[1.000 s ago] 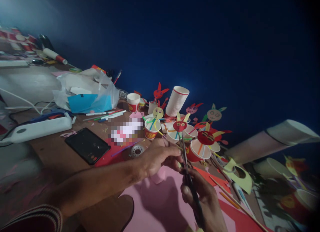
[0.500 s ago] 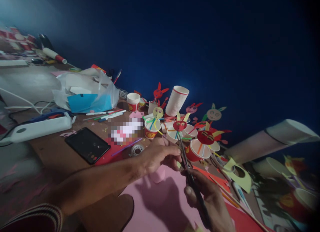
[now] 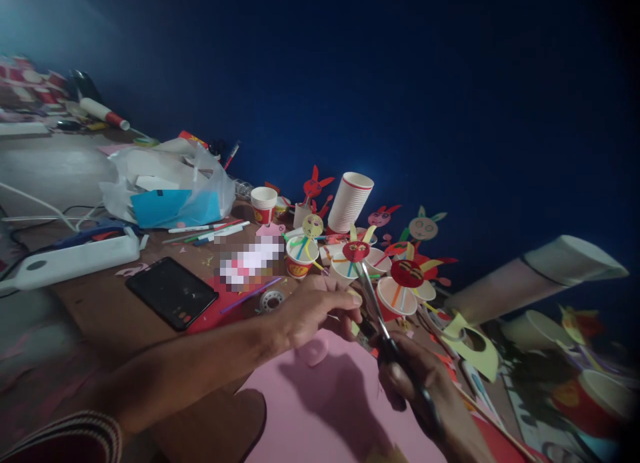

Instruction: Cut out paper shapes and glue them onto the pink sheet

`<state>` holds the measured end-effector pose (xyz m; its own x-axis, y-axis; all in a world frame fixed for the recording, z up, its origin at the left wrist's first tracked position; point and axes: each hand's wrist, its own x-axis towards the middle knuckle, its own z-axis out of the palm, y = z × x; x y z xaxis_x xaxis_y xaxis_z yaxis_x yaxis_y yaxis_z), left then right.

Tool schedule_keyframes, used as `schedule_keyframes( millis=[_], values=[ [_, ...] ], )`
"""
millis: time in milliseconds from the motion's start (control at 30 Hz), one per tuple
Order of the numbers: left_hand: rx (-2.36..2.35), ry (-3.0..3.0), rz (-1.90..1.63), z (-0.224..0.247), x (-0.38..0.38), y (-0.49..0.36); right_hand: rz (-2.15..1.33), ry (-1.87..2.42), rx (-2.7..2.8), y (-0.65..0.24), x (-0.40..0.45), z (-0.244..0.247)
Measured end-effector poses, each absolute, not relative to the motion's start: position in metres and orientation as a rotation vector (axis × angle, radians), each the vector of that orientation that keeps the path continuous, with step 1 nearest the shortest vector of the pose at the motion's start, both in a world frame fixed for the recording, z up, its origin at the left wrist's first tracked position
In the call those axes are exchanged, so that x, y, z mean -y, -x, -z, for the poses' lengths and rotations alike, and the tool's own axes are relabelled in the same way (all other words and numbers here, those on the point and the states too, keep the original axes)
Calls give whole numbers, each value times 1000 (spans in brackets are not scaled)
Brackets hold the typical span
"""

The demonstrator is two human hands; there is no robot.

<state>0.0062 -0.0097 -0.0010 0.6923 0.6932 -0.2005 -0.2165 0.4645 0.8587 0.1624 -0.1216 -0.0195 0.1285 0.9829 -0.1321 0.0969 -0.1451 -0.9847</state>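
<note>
My left hand (image 3: 320,310) is closed in a pinch on a small piece of pale yellow paper (image 3: 355,328), mostly covered by the fingers. Black-handled scissors (image 3: 373,302) are in my right hand (image 3: 420,376), its fingers wrapped round the handles. The silver blade points up and away, just right of the yellow paper. Whether it touches the paper I cannot tell. Below both hands lies a large sheet of pink paper (image 3: 320,410), with a small rounded pink piece (image 3: 313,351) on it near my left hand.
Paper cups with paper animal faces, such as a red one (image 3: 356,251), stand beyond my hands. Behind them rises a cup stack (image 3: 351,203). A black phone (image 3: 171,293), a tape roll (image 3: 273,301) and a plastic bag (image 3: 175,183) lie leftward. A yellow paper cutout (image 3: 473,353) lies right.
The scissors have turned, so their silver blade shows more broadly and leans left at the tip. My right hand has shifted slightly right and down; my left hand keeps its pinch.
</note>
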Motion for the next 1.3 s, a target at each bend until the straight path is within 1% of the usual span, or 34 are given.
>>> schedule_keyframes(
  millis=[167, 267, 500, 767, 1067, 1300],
  values=[
    [-586, -921, -625, -1, 9, -5, -1003, 1372, 1263, -168, 116, 22],
    [-612, -929, -647, -1, 8, -5, -965, 1366, 1302, -169, 115, 24],
    [-635, -931, -679, -1, 7, -5, -981, 1404, 1296, -165, 115, 24],
    [-620, -995, -697, 1, 9, -6, -1067, 1333, 1251, -170, 112, 39],
    [-622, -1013, -704, 2, 9, -7, -1043, 1323, 1237, -169, 113, 40],
    [-607, -998, -716, 2, 8, -6, -1075, 1320, 1229, -171, 113, 50]
  ],
)
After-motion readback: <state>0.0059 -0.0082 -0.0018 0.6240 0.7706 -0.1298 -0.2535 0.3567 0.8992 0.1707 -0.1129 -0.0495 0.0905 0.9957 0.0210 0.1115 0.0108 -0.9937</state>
